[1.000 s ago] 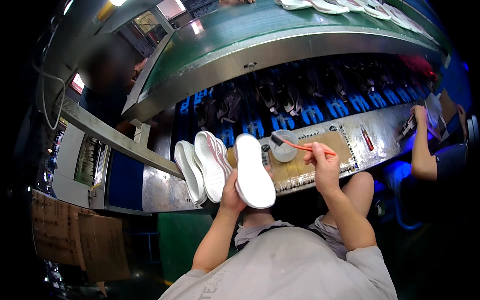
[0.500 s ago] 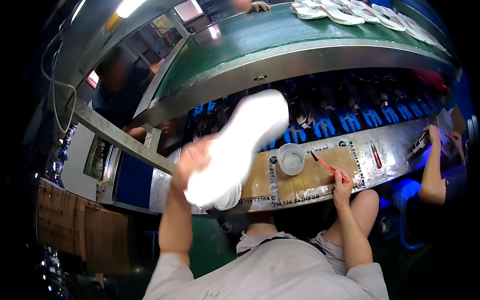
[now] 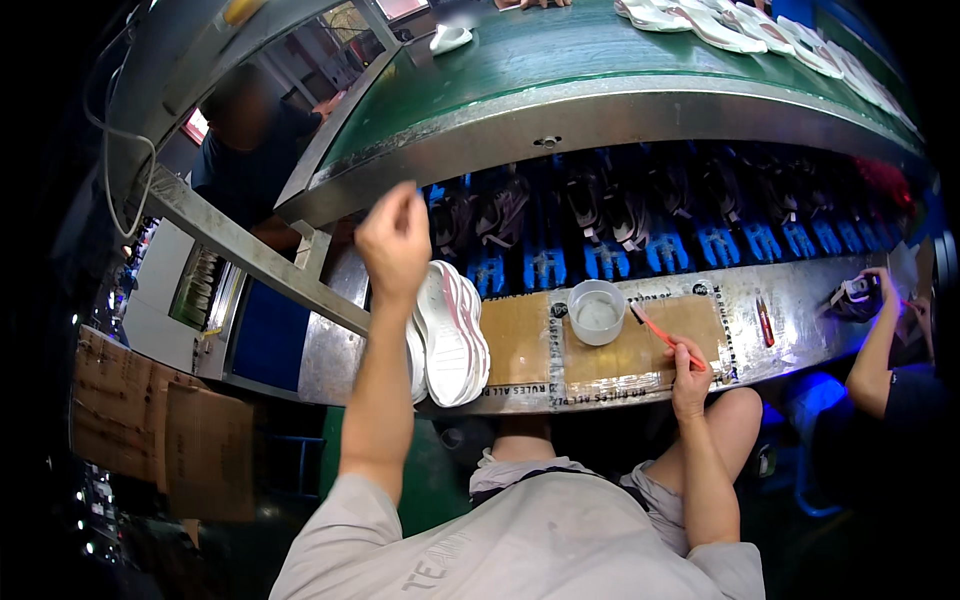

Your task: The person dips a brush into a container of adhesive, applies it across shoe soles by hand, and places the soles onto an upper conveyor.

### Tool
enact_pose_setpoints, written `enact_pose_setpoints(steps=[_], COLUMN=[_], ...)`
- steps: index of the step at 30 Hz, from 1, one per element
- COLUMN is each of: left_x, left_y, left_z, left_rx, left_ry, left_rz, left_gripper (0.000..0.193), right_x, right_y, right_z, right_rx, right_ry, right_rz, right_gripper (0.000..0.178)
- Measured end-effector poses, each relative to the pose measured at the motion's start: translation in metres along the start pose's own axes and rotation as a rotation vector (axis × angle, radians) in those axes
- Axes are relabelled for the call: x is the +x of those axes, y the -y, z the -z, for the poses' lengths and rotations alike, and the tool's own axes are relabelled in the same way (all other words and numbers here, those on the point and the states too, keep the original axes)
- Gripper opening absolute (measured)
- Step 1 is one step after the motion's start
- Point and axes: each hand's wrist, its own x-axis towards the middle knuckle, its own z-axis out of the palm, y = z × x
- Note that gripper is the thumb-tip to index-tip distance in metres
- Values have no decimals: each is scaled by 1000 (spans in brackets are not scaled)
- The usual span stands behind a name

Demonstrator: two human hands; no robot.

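My left hand is raised above the left end of the metal bench, fingers curled in, and I see nothing in it. Just below it lies a stack of white shoe soles with pinkish edges. In my right hand is a slim brush with a red-orange handle, its bristle end pointing toward a translucent round cup. The cup holds a whitish content and rests on brown cardboard taped to the bench.
Beyond the bench runs a row of blue holders carrying dark shoe uppers. A green conveyor belt above bears a white sole and more soles. Red-handled snips lie rightward. Co-workers sit at right and far left.
The white sole has left my left hand, which has moved up and shows curled fingers. A white sole now shows on the belt's far left. My right hand keeps the brush nearly still.
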Motion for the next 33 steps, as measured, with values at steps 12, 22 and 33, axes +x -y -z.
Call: enact_pose_setpoints(steps=[12, 22, 33], left_x=[-168, -173, -290], left_y=[34, 6, -10], left_z=[21, 49, 31], left_rx=[668, -898, -2265], left_ry=[430, 624, 509], left_rz=[569, 1105, 1597], left_gripper=[72, 41, 90], right_x=[-2, 42, 42], right_y=[3, 128, 163], right_z=[-6, -48, -90], right_rx=[-23, -327, -592], right_ry=[-11, 314, 402], right_rz=[-1, 100, 55], right_gripper=[27, 28, 24])
